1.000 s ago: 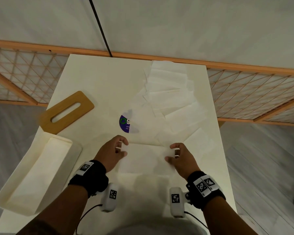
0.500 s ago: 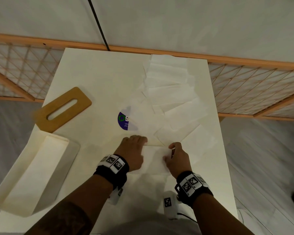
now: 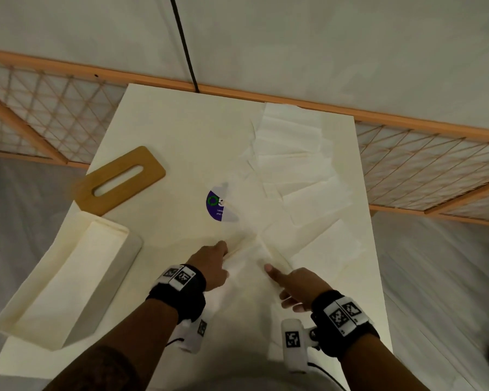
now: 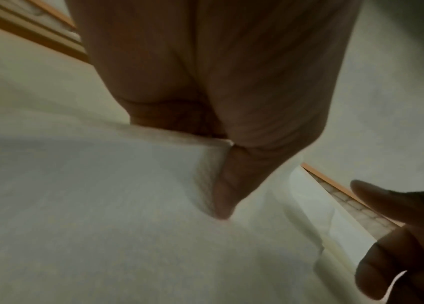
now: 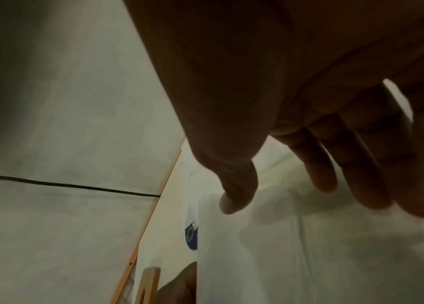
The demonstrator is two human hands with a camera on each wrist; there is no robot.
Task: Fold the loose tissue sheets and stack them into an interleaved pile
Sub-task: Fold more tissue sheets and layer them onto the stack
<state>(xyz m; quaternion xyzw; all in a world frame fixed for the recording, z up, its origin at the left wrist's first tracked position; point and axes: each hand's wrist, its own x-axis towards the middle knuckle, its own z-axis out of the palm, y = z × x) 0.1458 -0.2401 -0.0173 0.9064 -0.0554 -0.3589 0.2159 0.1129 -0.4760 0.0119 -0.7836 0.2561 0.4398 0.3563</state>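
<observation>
Apparently the left hand pinched the far edge of the near tissue sheet to make the fold, while the right hand, fingers extended and holding nothing, pressed it against the bench. Several loose sheets overlapped beyond, too many to count; one tray and one wooden lid lay left.

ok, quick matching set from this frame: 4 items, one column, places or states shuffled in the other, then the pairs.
Items
1. wooden slotted lid
2. white box
3. purple sticker
4. left hand

Places or states
A. partly covered by a tissue
B. open, at the table's near-left edge
C. on the tissue sheet being folded
D. flat, just beyond the box

Pairs: 1-D, 2-B, 3-A, 4-C
</observation>
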